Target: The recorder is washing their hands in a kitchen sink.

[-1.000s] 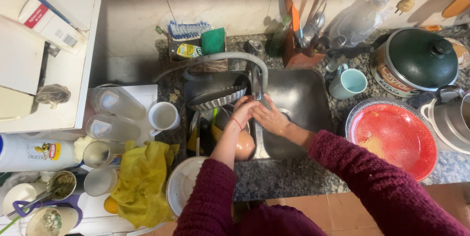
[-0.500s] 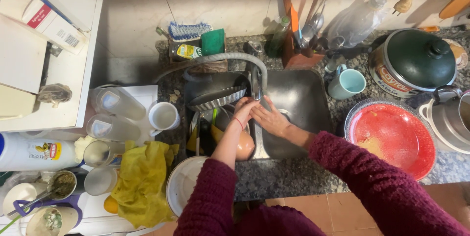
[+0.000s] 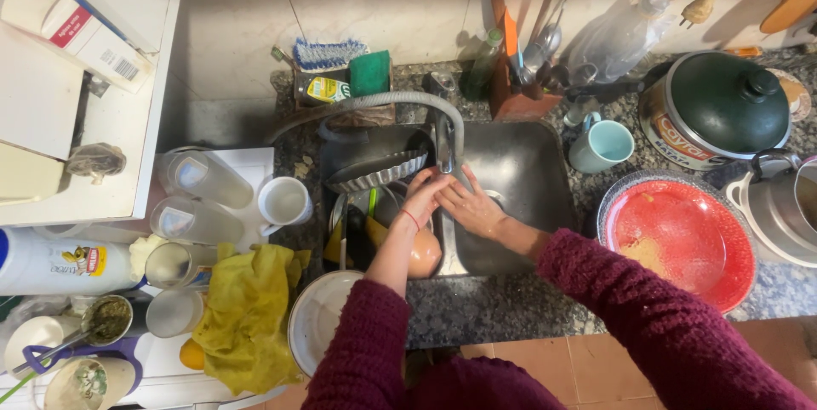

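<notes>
My left hand (image 3: 423, 196) and my right hand (image 3: 471, 206) meet under the spout of the curved grey tap (image 3: 408, 102), over the dark sink (image 3: 528, 172). The two hands touch each other, fingers loosely bent, and I see nothing held in either. Both arms wear dark red knitted sleeves pushed back from the wrists. Just below the left wrist an orange cup (image 3: 425, 253) lies in the sink's left half among dirty dishes, next to a fluted metal tart tin (image 3: 379, 173).
A red plate (image 3: 677, 240) and a green-lidded pot (image 3: 719, 112) sit right of the sink, a pale blue mug (image 3: 602, 145) behind. Left: upturned glasses (image 3: 200, 179), a white cup (image 3: 283, 202), a yellow cloth (image 3: 247, 312), a white plate (image 3: 317, 321). Utensil holder (image 3: 519, 78) and scrub brush (image 3: 328, 54) stand at the wall.
The hands stay together under the tap with only slight shifts of the fingers. Nothing else has moved.
</notes>
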